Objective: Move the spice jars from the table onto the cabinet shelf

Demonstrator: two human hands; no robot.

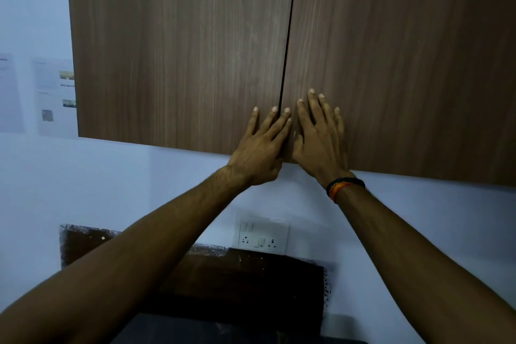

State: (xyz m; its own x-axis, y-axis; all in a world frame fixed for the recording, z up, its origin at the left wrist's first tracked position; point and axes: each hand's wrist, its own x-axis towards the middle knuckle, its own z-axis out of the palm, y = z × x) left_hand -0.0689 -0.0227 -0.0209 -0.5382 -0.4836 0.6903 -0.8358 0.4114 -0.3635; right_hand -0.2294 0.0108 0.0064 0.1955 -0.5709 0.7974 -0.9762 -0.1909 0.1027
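Note:
A brown wood-grain wall cabinet fills the upper view, its left door [181, 50] and right door [405, 64] both closed with a thin dark seam between them. My left hand [261, 146] lies flat with straight fingers on the left door's lower inner corner. My right hand [319, 138] presses flat on the right door beside the seam, a dark and orange band on its wrist. Neither hand holds anything. The shelf is hidden behind the doors. No spice jars or table are in view.
A pale wall runs below the cabinet with a white switch and socket plate [262, 236]. A dark brown panel [237, 282] sits beneath it. Papers [53, 92] hang on the wall at the left.

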